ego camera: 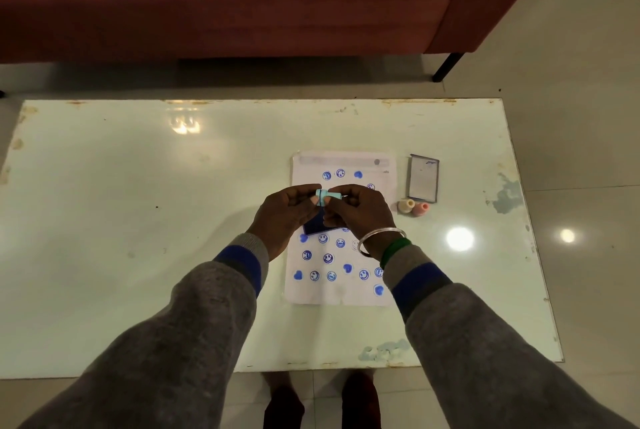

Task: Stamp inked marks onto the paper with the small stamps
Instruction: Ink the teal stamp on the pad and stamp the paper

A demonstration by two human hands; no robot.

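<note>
Now left hand (284, 214) and right hand (361, 211) pinch blue stamp (324, 198) over paper (341, 294); broad tabletop (138, 186) stretches leftward.

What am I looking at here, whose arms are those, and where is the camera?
No machine here: this is one picture from a camera worn on a person's head, looking down at their own grey-sleeved arms. The left hand and right hand together pinch a small light blue stamp above the paper, which lies on the white table and already carries blue smiley and heart marks. A dark blue ink pad sits on the paper under the hands. To the right lie a cream stamp, a pink stamp and a rectangular tray, perhaps the pad's lid.
</note>
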